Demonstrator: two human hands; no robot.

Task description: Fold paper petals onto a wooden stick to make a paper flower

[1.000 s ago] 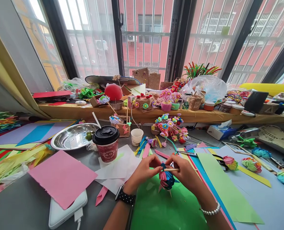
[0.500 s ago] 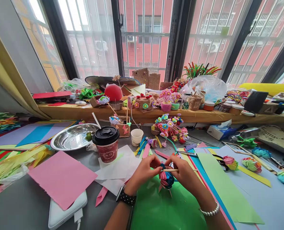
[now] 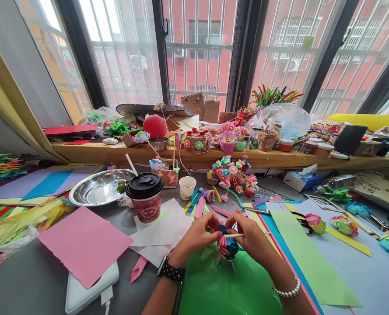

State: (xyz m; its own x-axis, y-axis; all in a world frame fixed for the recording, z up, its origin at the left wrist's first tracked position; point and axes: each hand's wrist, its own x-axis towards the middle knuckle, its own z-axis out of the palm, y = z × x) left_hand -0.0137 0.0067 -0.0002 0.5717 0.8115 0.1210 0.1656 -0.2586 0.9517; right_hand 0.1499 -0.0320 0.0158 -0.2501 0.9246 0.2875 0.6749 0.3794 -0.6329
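A folded paper flower point(image 3: 229, 248) in pink and dark blue is held up between my two hands, over a shiny green surface point(image 3: 227, 288). My left hand point(image 3: 205, 231), with a dotted watch strap at the wrist, pinches its upper left side. On the other side my right hand point(image 3: 249, 234) has its fingertips at the top of the flower. A thin pale stick point(image 3: 234, 236) lies across from the right fingers towards the left thumb. Just where the fingertips meet the paper is partly hidden.
To the left are a pink sheet point(image 3: 85, 245) over a white power bank point(image 3: 92, 291), a lidded cup point(image 3: 145, 197) and a steel plate point(image 3: 92, 186). A paper cup point(image 3: 187, 188) and crocheted flowers point(image 3: 233, 173) stand ahead. Coloured paper point(image 3: 312, 258) covers the right side.
My fingers have shifted only slightly around the flower, and a dark blue fold shows more between the fingertips. Everything else has stayed put.
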